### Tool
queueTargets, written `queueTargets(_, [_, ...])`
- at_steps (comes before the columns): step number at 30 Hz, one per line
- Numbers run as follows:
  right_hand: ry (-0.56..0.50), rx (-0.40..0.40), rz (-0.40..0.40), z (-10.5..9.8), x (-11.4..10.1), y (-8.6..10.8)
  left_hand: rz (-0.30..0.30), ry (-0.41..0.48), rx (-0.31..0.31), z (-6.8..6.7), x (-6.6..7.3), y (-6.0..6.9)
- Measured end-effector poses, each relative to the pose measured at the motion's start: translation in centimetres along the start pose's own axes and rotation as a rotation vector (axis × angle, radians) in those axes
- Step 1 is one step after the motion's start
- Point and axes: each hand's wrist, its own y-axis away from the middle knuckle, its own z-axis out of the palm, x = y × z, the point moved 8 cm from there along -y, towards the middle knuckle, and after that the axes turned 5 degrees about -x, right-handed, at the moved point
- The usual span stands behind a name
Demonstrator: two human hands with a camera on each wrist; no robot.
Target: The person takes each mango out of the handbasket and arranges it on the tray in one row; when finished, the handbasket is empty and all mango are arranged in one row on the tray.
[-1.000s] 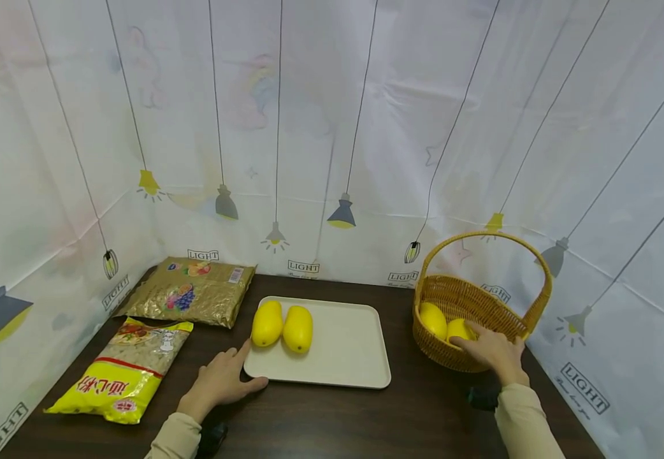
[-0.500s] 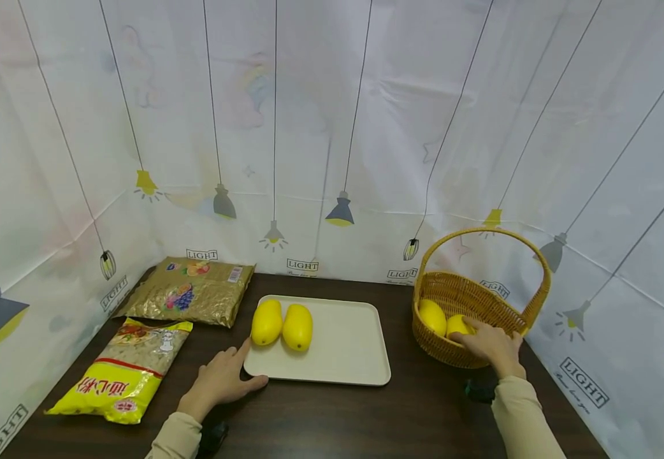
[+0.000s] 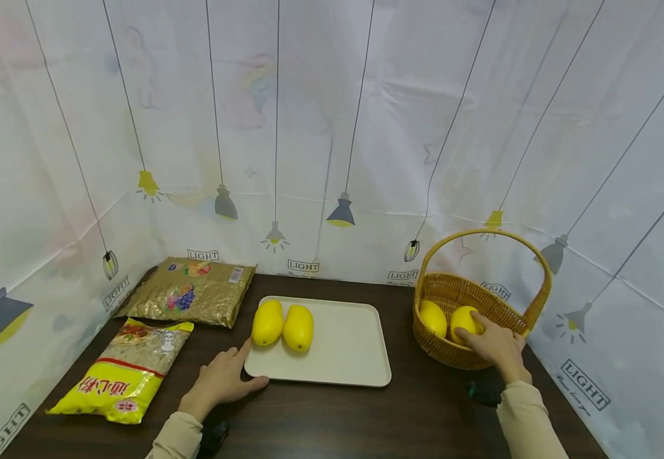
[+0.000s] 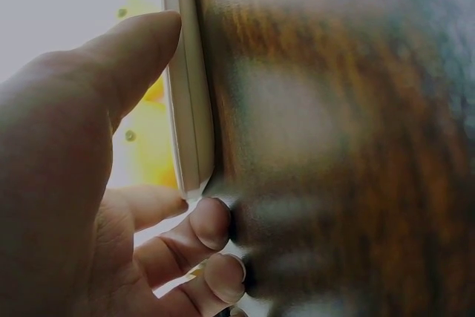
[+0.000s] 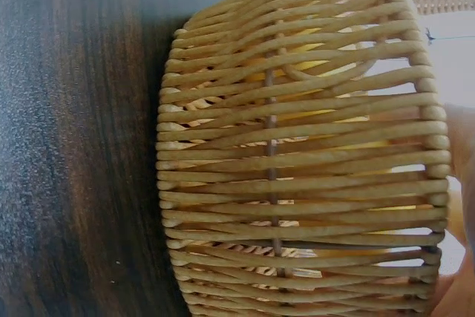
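Clamping a yellow fruit [image 3: 462, 322] between thumb and fingers of the right hand [image 3: 495, 349], inside the basket [image 3: 442, 352]; touching the tray [image 3: 346, 347] with spread fingers of the left hand [image 3: 221, 380], beside two fruits [image 3: 298, 328] (perhaps half done, two left).

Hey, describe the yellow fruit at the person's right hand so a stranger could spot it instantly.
On the right side of the dark table stands a wicker basket with a tall arched handle. Inside it, look for the yellow fruit held by the right hand; the left fruit beside it has no hand on it.
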Motion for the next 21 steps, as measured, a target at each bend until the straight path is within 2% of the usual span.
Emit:
queueTargets(11, [-0.01, 0.102, -0.044, -2.4, -1.4, 0.9, -0.007, -0.007, 0.002, 0.0, 0.0, 0.0])
queueTargets(21, [-0.067, 0.139, -0.109, -3.5, -4.8, 2.7, -0.007, -0.009, -0.005, 0.2, -0.2, -0.1])
